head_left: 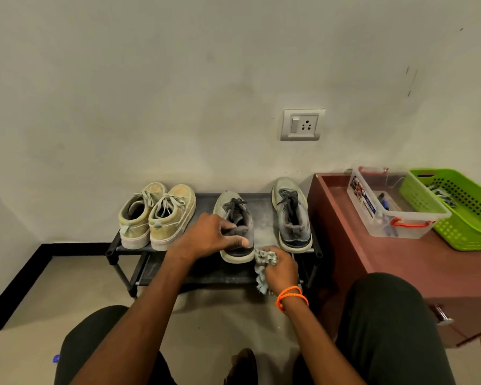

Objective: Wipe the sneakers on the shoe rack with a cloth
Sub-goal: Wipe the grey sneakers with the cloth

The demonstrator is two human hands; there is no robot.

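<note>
Dark-trousered knees (395,329) are seen at the bottom edge, with 2 bare forearms extended between them; an orange corded bracelet (291,297) is worn on the right wrist. The left hand (208,234) is laid over the heel collar of the left grey lace-up sneaker (237,218), fingers curled into the opening and thumb stretched along the outer heel; the shoe is thus gripped. A crumpled pale grey-green cloth (264,259) is bunched in the curled fingers of the right hand (279,269) and is held against the right rear corner of that sneaker's white sole, with a loose end hanging below. The gripped sneaker is placed on the top shelf of a low black tube-framed shoe rack (114,251), its heel at the front edge; the second grey sneaker (292,215) is set near it to the right, apart from it; 2 yellowish suede sneakers (156,215) are placed touching at the left end. A maroon cabinet (372,259) is stood beside the rack, bearing a clear plastic box (383,226) and a green perforated basket (461,212); a wall socket (301,125) is mounted above.
</note>
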